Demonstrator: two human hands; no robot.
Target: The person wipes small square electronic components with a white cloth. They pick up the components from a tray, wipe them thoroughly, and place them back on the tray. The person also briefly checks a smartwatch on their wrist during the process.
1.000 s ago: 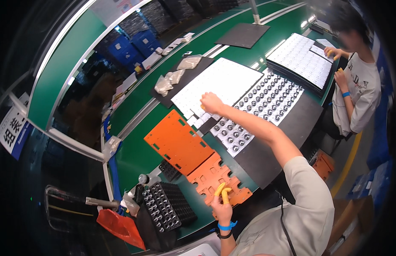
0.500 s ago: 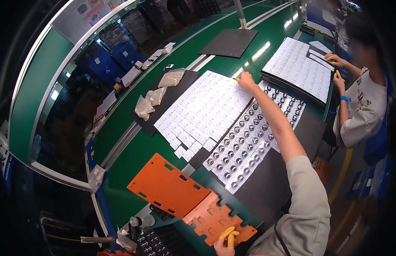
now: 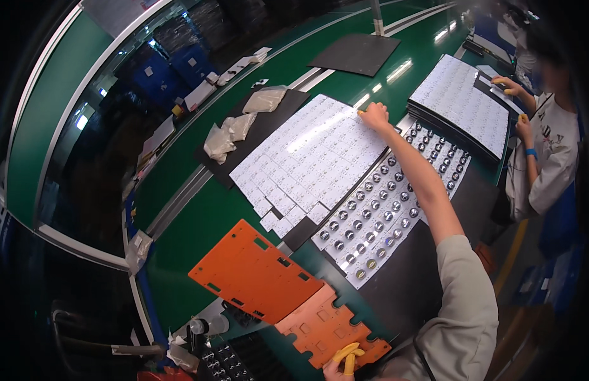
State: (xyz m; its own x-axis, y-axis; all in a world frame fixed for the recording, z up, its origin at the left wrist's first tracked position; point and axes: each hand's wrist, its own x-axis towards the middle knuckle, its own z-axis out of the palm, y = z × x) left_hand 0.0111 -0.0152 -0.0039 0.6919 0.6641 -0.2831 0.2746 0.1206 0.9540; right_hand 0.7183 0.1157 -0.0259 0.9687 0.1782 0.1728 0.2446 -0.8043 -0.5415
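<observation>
My right hand [image 3: 375,118] reaches far forward, its fingers bent closed on the far right edge of a white circuit board sheet [image 3: 307,152]. That sheet lies on a stack of printed panels. Below my right forearm rests a white panel [image 3: 370,222] set with rows of round, shiny dark parts. At the lower edge my left hand [image 3: 342,363], with yellow finger covers, has its fingers drawn together over the near end of an orange notched plate [image 3: 326,320]. What they hold, if anything, is hidden. A flat orange plate [image 3: 250,270] with slots adjoins the notched one.
Clear bags [image 3: 219,141] lie on a dark mat at the left. Behind is a dark board [image 3: 358,52]. On the right, a co-worker's hands [image 3: 511,89] work over another stack of white panels [image 3: 462,98]. A bottle [image 3: 199,326] and a black tray [image 3: 227,362] are near the lower left.
The view has shifted slightly, moving the bench things in the picture. My right hand stays at the sheet's far edge, and a bright reflection now shows on the sheet. My left hand stays at the orange plate.
</observation>
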